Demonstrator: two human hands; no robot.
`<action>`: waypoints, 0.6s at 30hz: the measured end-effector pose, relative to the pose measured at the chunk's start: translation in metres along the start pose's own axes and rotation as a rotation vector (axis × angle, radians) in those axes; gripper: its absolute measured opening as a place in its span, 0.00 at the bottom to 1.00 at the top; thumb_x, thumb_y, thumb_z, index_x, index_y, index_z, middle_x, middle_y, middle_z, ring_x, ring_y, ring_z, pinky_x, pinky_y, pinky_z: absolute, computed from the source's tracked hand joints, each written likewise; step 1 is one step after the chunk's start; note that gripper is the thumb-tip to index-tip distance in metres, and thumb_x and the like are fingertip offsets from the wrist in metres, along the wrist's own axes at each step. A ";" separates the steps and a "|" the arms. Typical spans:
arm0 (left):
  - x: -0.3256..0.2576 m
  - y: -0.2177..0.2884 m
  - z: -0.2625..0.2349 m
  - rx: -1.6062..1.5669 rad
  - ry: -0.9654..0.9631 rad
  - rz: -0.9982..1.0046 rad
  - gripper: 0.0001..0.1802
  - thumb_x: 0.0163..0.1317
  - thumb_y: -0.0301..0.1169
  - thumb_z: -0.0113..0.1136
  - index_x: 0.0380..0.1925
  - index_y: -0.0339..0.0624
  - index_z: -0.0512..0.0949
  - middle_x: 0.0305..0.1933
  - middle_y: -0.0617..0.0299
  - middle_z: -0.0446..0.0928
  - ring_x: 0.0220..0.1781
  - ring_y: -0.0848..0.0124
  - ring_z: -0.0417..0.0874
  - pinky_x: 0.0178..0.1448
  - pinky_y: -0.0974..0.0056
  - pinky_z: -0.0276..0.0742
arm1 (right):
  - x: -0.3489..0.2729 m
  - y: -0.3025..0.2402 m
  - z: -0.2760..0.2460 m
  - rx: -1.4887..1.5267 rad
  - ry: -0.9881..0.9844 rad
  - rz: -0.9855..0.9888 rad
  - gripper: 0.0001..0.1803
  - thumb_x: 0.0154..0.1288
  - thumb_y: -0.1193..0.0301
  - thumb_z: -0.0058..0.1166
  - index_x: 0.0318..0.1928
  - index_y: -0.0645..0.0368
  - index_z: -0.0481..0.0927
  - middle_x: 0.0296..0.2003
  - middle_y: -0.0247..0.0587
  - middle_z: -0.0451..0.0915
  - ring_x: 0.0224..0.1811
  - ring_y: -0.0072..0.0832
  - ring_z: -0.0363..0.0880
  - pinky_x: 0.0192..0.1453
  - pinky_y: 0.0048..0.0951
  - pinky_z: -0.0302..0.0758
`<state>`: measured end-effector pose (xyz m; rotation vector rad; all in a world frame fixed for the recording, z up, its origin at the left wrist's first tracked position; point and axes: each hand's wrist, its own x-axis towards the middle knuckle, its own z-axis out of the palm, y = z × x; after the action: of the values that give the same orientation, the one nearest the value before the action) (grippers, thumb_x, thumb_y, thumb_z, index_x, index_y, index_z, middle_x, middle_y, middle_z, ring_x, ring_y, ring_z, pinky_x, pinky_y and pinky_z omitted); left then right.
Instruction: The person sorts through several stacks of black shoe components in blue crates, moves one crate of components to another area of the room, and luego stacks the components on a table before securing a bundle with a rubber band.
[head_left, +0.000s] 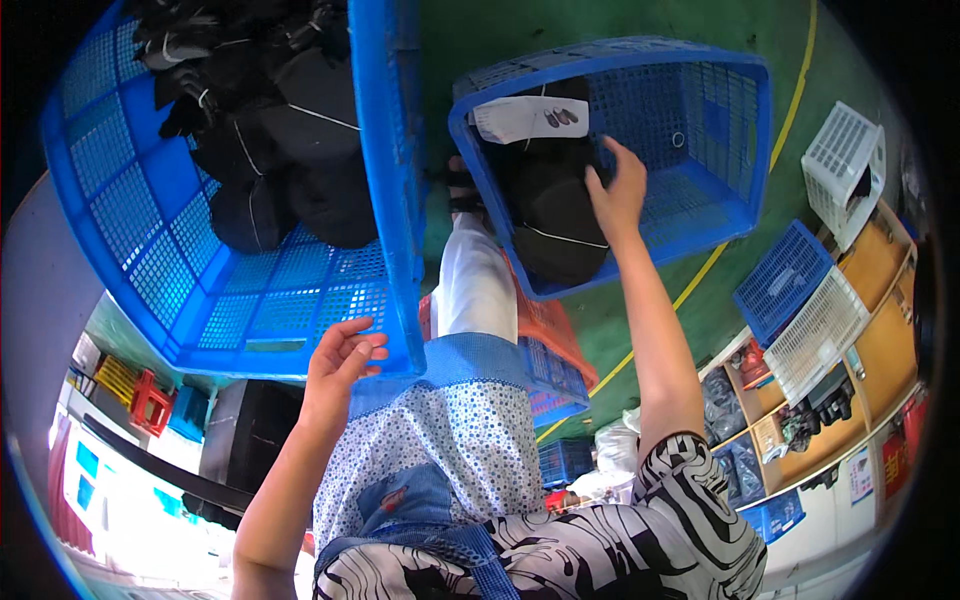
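My right hand (622, 190) is over a blue basket (735, 215), thumb and forefinger apart, beside a bundle of black rounded pieces (560, 205) tied with thin white string. Nothing shows between its fingers. Across the far end of that bundle lies a white sheet (530, 120) with dark shoe pictures. My left hand (345, 360) hangs at the near rim of a larger blue crate (390, 190), its fingers loosely bent and holding nothing visible; whether it touches the rim I cannot tell. Several string-tied black bundles (320, 125) are piled inside this crate.
Beneath the basket, an orange crate (560, 335) shows by my legs. The green floor (615, 330) carries a yellow line. To the right stand a white basket (845, 170), a blue basket (785, 280) and wooden shelving (885, 330). A red stool (150, 402) is at the left.
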<state>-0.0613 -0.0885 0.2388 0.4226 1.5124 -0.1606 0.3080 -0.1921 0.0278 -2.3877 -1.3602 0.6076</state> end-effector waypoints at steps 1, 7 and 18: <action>0.000 -0.001 -0.001 -0.020 0.003 0.001 0.18 0.64 0.31 0.53 0.53 0.39 0.69 0.46 0.58 0.77 0.46 0.73 0.78 0.48 0.67 0.72 | 0.022 -0.019 0.016 0.066 0.000 -0.040 0.26 0.49 0.75 0.58 0.52 0.57 0.72 0.46 0.47 0.75 0.53 0.44 0.70 0.58 0.42 0.65; -0.002 -0.012 -0.026 -0.090 -0.051 0.110 0.18 0.64 0.30 0.53 0.54 0.39 0.69 0.47 0.56 0.78 0.46 0.71 0.79 0.49 0.66 0.73 | 0.105 -0.039 0.134 -0.724 -0.993 -0.052 0.21 0.67 0.63 0.38 0.58 0.50 0.70 0.58 0.43 0.71 0.58 0.41 0.72 0.59 0.42 0.70; -0.027 -0.053 -0.034 -0.343 -0.092 0.445 0.16 0.59 0.24 0.56 0.48 0.35 0.71 0.40 0.56 0.78 0.42 0.72 0.79 0.47 0.67 0.75 | -0.006 -0.088 -0.022 -0.268 -0.401 -0.293 0.10 0.53 0.78 0.51 0.37 0.56 0.80 0.41 0.46 0.79 0.44 0.42 0.78 0.48 0.36 0.75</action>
<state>-0.1140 -0.1288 0.2568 0.4560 1.2896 0.4183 0.2525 -0.1557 0.0895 -2.2699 -2.0326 0.9011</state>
